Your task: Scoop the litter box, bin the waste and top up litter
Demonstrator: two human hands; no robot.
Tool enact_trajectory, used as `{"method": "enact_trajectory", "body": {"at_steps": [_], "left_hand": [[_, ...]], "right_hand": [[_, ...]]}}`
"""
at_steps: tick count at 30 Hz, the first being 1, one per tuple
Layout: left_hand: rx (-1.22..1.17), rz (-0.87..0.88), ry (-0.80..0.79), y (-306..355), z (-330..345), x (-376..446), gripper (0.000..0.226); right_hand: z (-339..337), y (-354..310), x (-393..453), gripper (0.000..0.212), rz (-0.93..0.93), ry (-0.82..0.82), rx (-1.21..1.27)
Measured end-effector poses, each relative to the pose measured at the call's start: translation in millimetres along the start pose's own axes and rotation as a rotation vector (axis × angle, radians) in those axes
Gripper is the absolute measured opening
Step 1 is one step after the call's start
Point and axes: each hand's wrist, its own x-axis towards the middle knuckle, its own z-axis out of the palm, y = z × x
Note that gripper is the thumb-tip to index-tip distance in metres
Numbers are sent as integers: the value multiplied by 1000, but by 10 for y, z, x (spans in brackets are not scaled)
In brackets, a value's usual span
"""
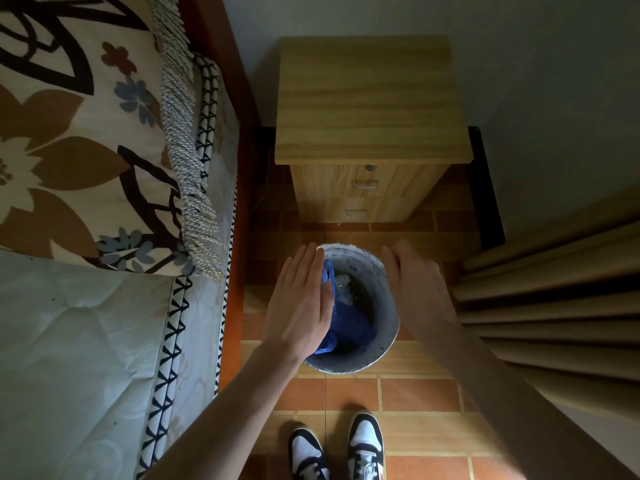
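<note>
A round white bin [388, 344] stands on the tiled floor below me. Inside it lie a crumpled blue plastic bag [349, 329] and some pale rubbish. My left hand [301, 303] is flat over the bin's left rim, fingers straight and together, holding nothing. My right hand [415, 285] is over the bin's right rim, palm turned inward, fingers extended, also with nothing in it. No litter box or scoop is in view.
A bed [86, 323] with a floral fringed blanket [86, 133] fills the left side. A wooden bedside cabinet [367, 133] stands just beyond the bin. Tan curtains [554, 299] hang at the right. My two shoes [336, 448] are on the orange tiles.
</note>
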Motion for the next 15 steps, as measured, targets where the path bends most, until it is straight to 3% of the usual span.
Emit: {"method": "enact_trajectory", "body": {"at_steps": [4, 9, 15], "left_hand": [[-8, -18, 17, 14, -25, -19, 61], [-9, -35, 48, 35, -77, -42, 60], [-31, -66, 48, 50, -151, -94, 59]], "right_hand": [[46, 99, 43, 21, -28, -52, -41], [74, 175, 31, 9, -71, -27, 64], [74, 238, 1, 12, -115, 14, 48]]}}
